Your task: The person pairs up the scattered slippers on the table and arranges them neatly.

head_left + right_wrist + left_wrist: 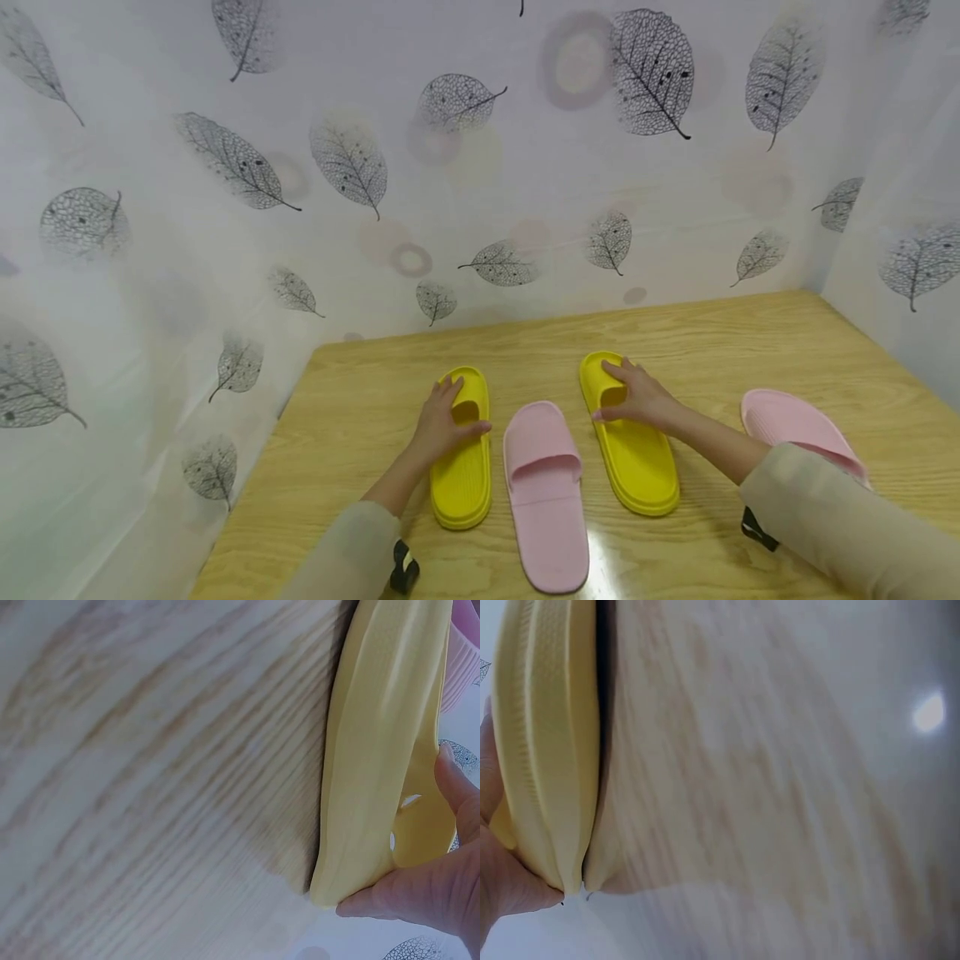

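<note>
Two yellow slippers lie on the wooden table in the head view. My left hand [437, 427] spans the strap of the left yellow slipper [461, 492], fingers on its far left side and thumb at its right; its edge fills the left of the left wrist view. My right hand [637, 398] holds the strap area of the right yellow slipper [647, 471], thumb and fingers apart across it; the right wrist view shows fingertips at its edge. Between them is a pink slipper [551, 517]. A second pink slipper [795, 421] lies farther right, partly hidden by my right sleeve.
Behind the wooden table [360, 392] hangs a pale curtain [375, 50] printed with dark leaves, also along the left and right sides. Black straps [405, 571] show at the sleeve cuffs.
</note>
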A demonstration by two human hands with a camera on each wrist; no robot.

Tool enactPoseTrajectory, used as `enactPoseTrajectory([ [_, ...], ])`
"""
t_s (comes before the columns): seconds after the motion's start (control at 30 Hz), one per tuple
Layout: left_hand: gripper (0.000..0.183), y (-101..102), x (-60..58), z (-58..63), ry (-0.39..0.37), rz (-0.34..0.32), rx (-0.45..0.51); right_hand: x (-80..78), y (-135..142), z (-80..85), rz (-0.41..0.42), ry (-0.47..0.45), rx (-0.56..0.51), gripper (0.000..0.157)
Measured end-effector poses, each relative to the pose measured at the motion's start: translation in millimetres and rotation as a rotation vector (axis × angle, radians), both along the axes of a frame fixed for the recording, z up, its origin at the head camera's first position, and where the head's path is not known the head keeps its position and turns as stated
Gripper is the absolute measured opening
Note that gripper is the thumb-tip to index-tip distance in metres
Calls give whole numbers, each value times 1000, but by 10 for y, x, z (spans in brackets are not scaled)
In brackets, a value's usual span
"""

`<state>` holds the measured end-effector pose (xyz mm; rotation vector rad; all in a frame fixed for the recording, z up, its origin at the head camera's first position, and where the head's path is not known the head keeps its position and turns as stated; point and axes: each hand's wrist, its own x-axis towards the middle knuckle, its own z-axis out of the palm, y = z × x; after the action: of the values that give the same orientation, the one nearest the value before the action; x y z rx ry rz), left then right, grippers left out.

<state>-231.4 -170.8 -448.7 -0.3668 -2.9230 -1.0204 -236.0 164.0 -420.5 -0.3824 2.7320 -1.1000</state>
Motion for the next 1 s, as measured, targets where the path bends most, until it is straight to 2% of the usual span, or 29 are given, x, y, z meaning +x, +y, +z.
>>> enactPoseTrajectory([
  [1.0,93,31,-187,-20,-13,-4,-4,-138,-36,-19,-20,-31,-31,94],
])
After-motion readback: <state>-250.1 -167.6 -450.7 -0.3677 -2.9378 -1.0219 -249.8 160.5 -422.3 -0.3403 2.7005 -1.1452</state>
